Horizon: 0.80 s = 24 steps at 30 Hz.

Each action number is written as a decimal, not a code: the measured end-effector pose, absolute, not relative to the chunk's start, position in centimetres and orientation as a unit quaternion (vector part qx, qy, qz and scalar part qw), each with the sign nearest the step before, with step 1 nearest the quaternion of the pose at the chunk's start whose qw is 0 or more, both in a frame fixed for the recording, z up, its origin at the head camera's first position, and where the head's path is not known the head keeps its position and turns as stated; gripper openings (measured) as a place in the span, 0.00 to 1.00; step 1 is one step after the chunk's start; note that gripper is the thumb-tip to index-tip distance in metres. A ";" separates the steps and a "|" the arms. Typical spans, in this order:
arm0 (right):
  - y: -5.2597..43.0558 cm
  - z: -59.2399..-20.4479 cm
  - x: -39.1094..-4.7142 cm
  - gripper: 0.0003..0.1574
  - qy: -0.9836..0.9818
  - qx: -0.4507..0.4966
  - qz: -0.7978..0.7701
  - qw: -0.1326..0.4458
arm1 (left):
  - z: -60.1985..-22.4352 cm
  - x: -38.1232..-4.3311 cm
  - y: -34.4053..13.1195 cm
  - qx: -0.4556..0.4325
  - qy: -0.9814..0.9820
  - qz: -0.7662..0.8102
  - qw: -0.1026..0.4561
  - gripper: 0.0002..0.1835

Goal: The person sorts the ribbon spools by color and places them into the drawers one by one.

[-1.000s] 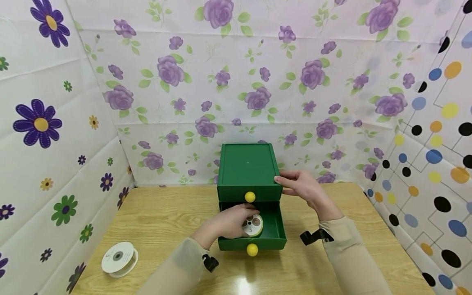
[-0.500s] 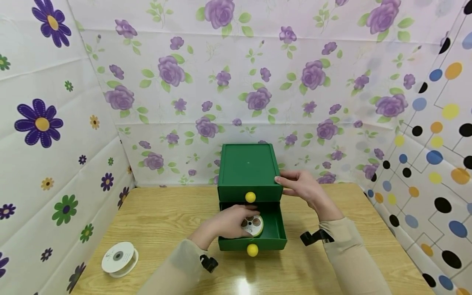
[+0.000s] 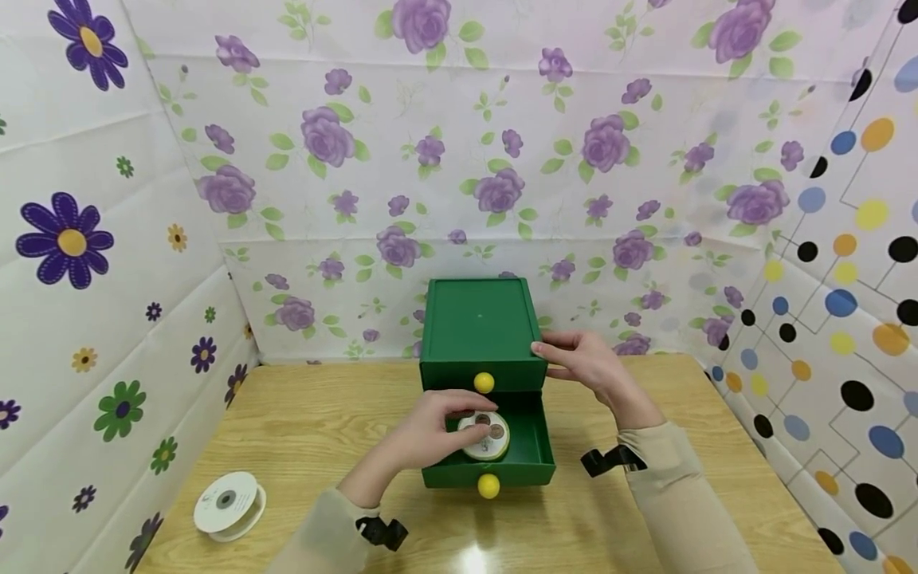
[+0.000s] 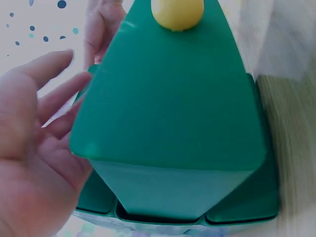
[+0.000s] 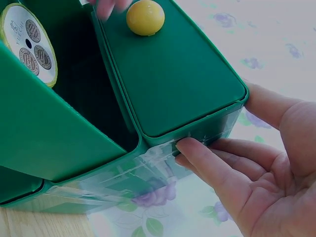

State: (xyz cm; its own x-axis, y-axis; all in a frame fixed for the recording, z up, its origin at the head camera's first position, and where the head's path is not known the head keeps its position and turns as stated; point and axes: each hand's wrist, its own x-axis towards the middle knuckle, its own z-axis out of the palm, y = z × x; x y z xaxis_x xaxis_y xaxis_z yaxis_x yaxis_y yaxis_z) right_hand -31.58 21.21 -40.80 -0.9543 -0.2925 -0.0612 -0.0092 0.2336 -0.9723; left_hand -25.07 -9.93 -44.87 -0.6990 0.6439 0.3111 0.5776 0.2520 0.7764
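Observation:
A green drawer cabinet (image 3: 480, 319) with yellow knobs stands on the table, and the drawer (image 3: 527, 434) below its top one is pulled out. In that drawer lies a ribbon spool (image 3: 495, 446) with a white label, round dark marks and a yellow edge. Over the spool, my left hand (image 3: 423, 434) has thumb and fingers apart, overlapping it in the head view. The left wrist view shows this hand (image 4: 34, 143) with fingers extended beside the drawer's side. My right hand (image 3: 591, 367) grips the cabinet's upper right corner, thumb on top and fingers against the side (image 5: 212, 168).
A white ribbon spool (image 3: 228, 506) lies on the wooden table (image 3: 323, 414) at the left. Flowered cloth (image 3: 459, 159) hangs behind the cabinet, and a dotted cloth (image 3: 846, 359) borders the right side. Clear tape (image 5: 118, 173) runs along the cabinet's side.
My left hand has let go of the spool, its fingers opening as it drew up and left. More of the spool's label shows. The right hand stays at the cabinet corner.

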 end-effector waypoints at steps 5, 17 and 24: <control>21.2 -40.8 -31.6 0.46 0.773 -0.097 -0.616 0.117 | -45.1 -23.5 -10.9 0.373 0.714 0.592 0.020 0.11; 21.2 -40.7 -31.5 0.47 0.774 -0.094 -0.615 0.117 | -46.3 -20.7 -14.3 0.414 0.669 0.610 0.094 0.11; 21.2 -40.8 -31.5 0.46 0.775 -0.095 -0.614 0.115 | -47.1 -19.7 -15.0 0.467 0.659 0.570 0.151 0.12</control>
State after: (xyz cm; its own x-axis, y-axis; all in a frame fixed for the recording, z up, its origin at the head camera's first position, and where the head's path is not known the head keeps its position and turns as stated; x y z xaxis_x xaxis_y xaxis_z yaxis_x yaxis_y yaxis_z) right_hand -31.55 21.23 -40.77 -0.9554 -0.2889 -0.0611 -0.0064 0.2272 -0.9738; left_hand -19.74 -14.99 -47.11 -0.5186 0.7874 0.3331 0.4427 -0.0860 0.8926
